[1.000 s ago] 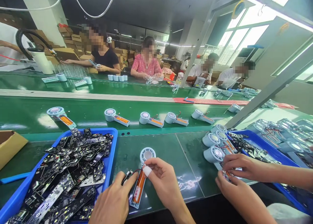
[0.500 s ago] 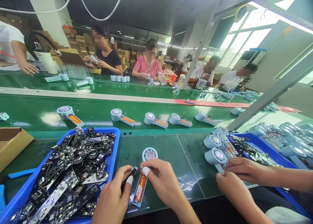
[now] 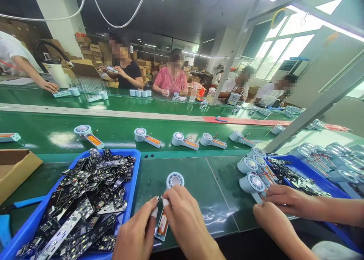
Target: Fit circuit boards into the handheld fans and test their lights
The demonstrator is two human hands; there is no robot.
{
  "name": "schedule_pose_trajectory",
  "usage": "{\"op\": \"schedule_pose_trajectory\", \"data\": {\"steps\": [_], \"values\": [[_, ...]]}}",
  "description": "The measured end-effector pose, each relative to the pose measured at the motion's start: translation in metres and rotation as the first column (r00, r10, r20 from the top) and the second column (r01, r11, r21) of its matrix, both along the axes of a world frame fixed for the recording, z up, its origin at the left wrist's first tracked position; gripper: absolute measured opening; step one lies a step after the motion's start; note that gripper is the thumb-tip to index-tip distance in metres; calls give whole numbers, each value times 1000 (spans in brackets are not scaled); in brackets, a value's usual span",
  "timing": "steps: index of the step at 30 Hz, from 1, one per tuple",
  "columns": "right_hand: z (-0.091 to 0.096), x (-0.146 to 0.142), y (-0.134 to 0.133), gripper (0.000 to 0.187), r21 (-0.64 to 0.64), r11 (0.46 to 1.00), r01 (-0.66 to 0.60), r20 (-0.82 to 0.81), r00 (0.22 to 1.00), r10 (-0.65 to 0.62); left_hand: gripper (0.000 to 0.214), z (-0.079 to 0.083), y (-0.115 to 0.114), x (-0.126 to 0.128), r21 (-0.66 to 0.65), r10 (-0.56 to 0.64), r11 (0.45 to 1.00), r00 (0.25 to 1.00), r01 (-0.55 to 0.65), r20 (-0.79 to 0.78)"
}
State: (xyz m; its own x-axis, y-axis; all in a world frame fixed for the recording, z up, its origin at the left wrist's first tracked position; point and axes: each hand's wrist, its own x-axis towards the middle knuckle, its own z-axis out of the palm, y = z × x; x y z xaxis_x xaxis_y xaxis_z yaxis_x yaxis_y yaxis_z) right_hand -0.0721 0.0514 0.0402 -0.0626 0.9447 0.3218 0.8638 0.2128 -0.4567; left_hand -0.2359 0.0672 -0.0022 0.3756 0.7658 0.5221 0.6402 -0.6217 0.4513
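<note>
A small hand fan unit lies on the green bench in front of me, with its round white head [image 3: 174, 179] pointing away and an orange battery in its open handle [image 3: 162, 224]. My left hand [image 3: 139, 233] is closed in a pinch on a small dark circuit board at the top of the handle; only the board's tip shows. My right hand [image 3: 184, 224] is closed too, its taped fingertip pressing on the handle's top just below the head. Both hands meet there, fingertips nearly touching.
A blue tray [image 3: 135, 165] heaped with black circuit boards sits at my left, a cardboard box [image 3: 17, 169] beyond it. A co-worker's hands [image 3: 284, 201] work at my right beside fan heads [image 3: 251, 182] and another blue tray [image 3: 290, 163]. Several fan units [image 3: 183, 140] ride the conveyor; people sit opposite.
My left hand brought the small board up to the handle's top and my right hand closed over it, hiding the wires. The fan units on the conveyor drifted to the right.
</note>
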Motion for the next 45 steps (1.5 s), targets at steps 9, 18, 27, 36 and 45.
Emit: {"op": "schedule_pose_trajectory", "data": {"steps": [9, 18, 27, 36, 45], "values": [[-9, -17, -3, 26, 146, 987, 70, 178, 979, -95, 31, -15, -8, 7, 288, 90, 956, 985, -46, -144], [-2, 12, 4, 22, -25, 992, -124, -187, 975, 118, 25, 3, 3, -4, -270, -2, 962, 994, 31, 107], [-4, 34, 11, 20, -112, 918, -381, -344, 881, 324, 32, 43, 7, -3, -575, 1, 800, 957, 173, 289], [-13, 34, 15, 25, -134, 948, -287, -385, 897, 217, 23, 38, 1, 18, -494, 61, 855, 915, 158, 399], [3, 50, 6, 16, -301, 894, -333, -860, 500, -103, 45, 23, -12, 34, -711, 287, 685, 840, 155, 460]]}}
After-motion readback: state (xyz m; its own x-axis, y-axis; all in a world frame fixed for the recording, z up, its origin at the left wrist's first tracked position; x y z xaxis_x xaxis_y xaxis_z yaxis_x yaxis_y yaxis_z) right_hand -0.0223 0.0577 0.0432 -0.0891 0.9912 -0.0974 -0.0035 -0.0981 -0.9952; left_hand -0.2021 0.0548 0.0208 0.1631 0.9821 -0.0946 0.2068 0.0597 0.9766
